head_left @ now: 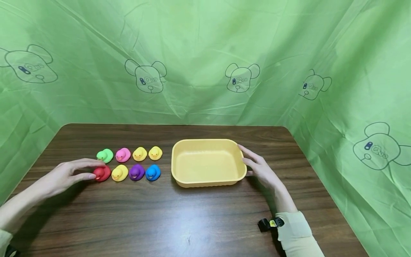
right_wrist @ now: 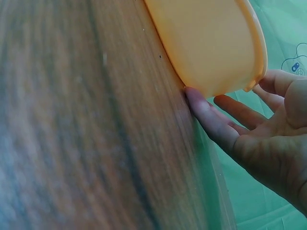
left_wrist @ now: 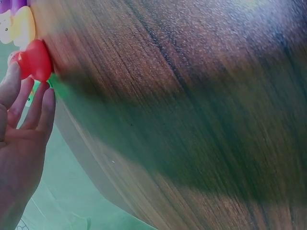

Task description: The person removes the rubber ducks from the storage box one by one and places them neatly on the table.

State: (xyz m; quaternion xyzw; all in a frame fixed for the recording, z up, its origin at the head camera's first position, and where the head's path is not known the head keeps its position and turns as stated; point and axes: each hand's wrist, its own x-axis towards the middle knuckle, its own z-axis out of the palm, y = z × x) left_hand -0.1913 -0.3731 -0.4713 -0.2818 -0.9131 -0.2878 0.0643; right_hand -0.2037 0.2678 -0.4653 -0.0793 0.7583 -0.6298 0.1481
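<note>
My left hand point(head_left: 69, 175) is at the red rubber duck point(head_left: 102, 173), the leftmost of the front row. The thumb lies on one side of the duck and the fingers on the other, pinching it; the left wrist view shows the red duck point(left_wrist: 39, 61) between them. A yellow duck point(head_left: 120, 173), a purple duck point(head_left: 136, 172) and a blue duck point(head_left: 153, 172) follow to its right. My right hand point(head_left: 263, 171) rests against the right end of the yellow plastic tray point(head_left: 208, 184), its fingers extended and touching the wall and rim point(right_wrist: 261, 57).
Behind the front row sit a green duck point(head_left: 105, 155), a pink duck point(head_left: 123, 155) and two yellow ducks point(head_left: 140, 154). All stand on a dark wooden table point(head_left: 144, 221). Green cloth point(head_left: 192, 100) with bear drawings surrounds the table's back and sides.
</note>
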